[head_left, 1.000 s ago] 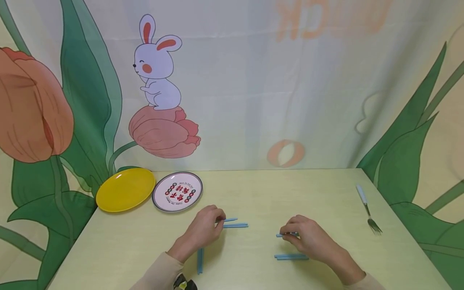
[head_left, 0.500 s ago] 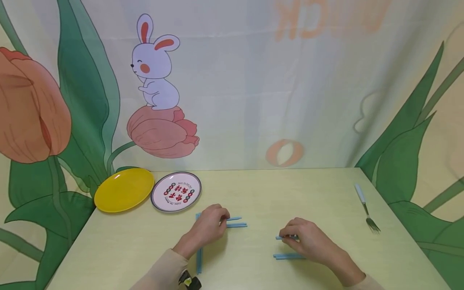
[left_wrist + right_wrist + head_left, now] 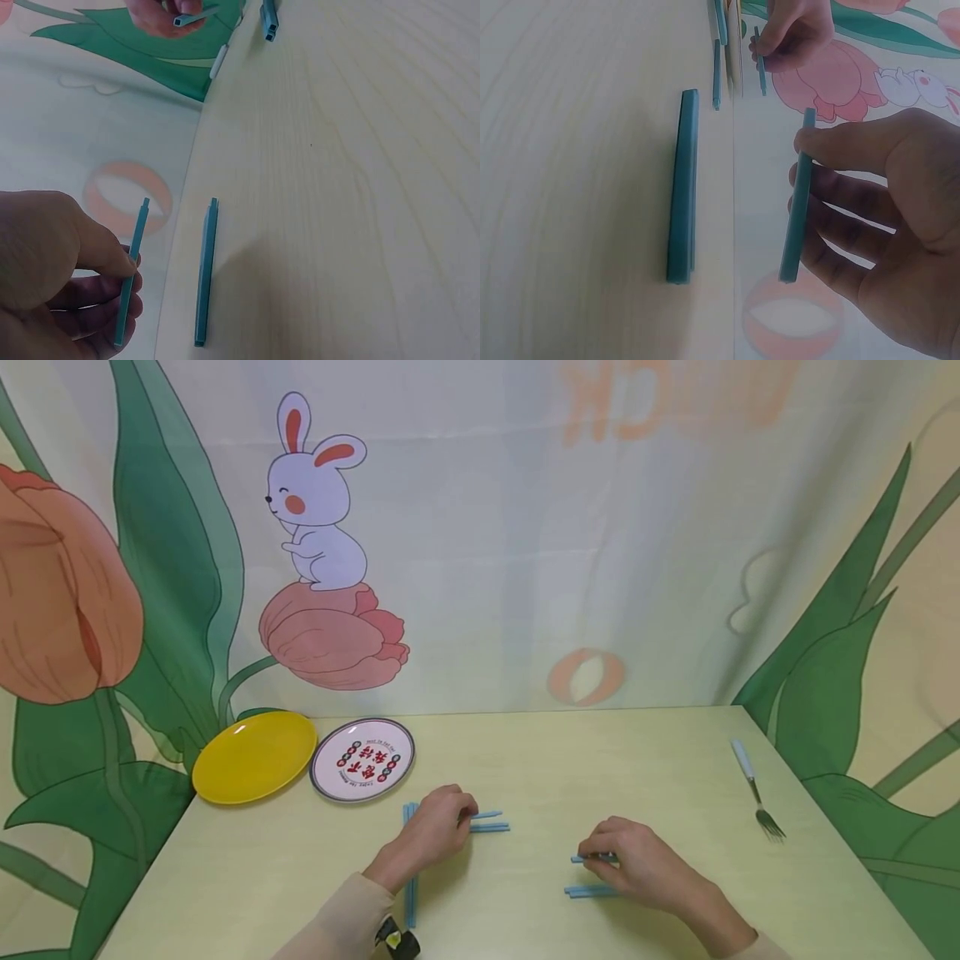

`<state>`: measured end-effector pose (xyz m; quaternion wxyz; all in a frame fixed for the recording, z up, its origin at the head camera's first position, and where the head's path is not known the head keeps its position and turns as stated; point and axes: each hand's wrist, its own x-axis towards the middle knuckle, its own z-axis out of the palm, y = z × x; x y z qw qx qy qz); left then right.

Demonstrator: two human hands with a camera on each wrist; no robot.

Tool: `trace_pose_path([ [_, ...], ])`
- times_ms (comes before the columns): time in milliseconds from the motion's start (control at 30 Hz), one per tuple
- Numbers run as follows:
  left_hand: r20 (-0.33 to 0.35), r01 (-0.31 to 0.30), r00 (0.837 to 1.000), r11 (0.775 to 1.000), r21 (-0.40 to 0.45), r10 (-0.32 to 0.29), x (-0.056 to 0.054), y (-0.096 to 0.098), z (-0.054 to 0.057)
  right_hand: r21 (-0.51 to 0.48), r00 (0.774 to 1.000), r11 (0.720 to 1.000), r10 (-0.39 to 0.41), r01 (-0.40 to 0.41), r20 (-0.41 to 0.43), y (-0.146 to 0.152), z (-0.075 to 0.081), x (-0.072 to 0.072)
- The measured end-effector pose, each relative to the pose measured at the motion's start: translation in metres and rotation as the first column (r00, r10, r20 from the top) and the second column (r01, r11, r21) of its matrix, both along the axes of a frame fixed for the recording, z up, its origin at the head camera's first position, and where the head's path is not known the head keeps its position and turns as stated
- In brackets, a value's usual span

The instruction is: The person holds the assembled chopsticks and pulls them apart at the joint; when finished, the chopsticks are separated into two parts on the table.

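My left hand [image 3: 438, 828] pinches a short blue stick [image 3: 138, 238] between thumb and fingers, above the table. Just under it lies a side-by-side pair of blue sticks [image 3: 491, 828], partly hidden by that hand in the head view. On the right, my right hand [image 3: 641, 867] holds another blue stick [image 3: 799, 199] level, thumb on one side and fingers on the other. A second pair of blue sticks [image 3: 588, 891] lies close below it, its right end behind the hand. More blue sticks [image 3: 411, 897] point toward me beneath my left wrist.
A yellow plate [image 3: 255, 758] and a white plate with red lettering [image 3: 362, 760] stand at the back left. Far right lies a fork with a pale handle [image 3: 752, 785]. A printed curtain [image 3: 480, 568] hangs behind the table's back edge.
My left hand has shifted slightly right with its stick, uncovering the far end of the sticks beneath its wrist. My right hand has come a little nearer me and lower, still holding its stick.
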<state>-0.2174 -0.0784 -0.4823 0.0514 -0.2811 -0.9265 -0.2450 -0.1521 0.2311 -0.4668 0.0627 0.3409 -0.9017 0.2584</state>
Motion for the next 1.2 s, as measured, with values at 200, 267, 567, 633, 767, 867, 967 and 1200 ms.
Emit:
trace_pose_path([
  [200,-0.003,0.005,1.0,1.0,-0.003,-0.005,-0.003,0.0,-0.004,-0.001,1.0,1.0,0.003,-0.003,0.02,0.0,-0.002,0.0],
  [267,-0.005,0.008,1.0,1.0,-0.006,-0.008,-0.004,0.0,-0.005,0.002,1.0,1.0,-0.001,0.001,0.025,0.0,-0.002,0.0],
  [567,0.025,0.012,1.0,1.0,-0.017,-0.012,-0.006,0.001,-0.009,0.012,0.999,1.0,-0.002,0.001,0.042,0.0,-0.002,0.001],
  [633,0.034,0.011,0.999,1.0,-0.02,-0.01,-0.007,0.002,-0.01,0.012,0.999,1.0,0.004,-0.005,0.038,0.0,-0.003,0.001],
  [767,0.052,0.009,0.999,1.0,-0.022,-0.008,-0.008,0.002,-0.01,0.013,1.0,1.0,0.013,-0.014,0.018,0.0,-0.004,0.0],
  [867,0.071,0.011,0.997,1.0,-0.025,-0.01,-0.008,0.002,-0.012,0.016,1.0,1.0,0.013,-0.013,0.011,0.0,-0.006,0.0],
  [967,0.082,0.018,0.997,0.999,-0.029,-0.016,-0.009,0.002,-0.015,0.02,1.0,1.0,0.013,-0.014,0.013,0.0,-0.006,0.0],
  [1200,0.073,0.025,0.997,0.999,-0.025,-0.023,-0.011,0.005,-0.018,0.034,1.0,0.999,0.01,-0.011,0.023,0.0,-0.006,0.0],
])
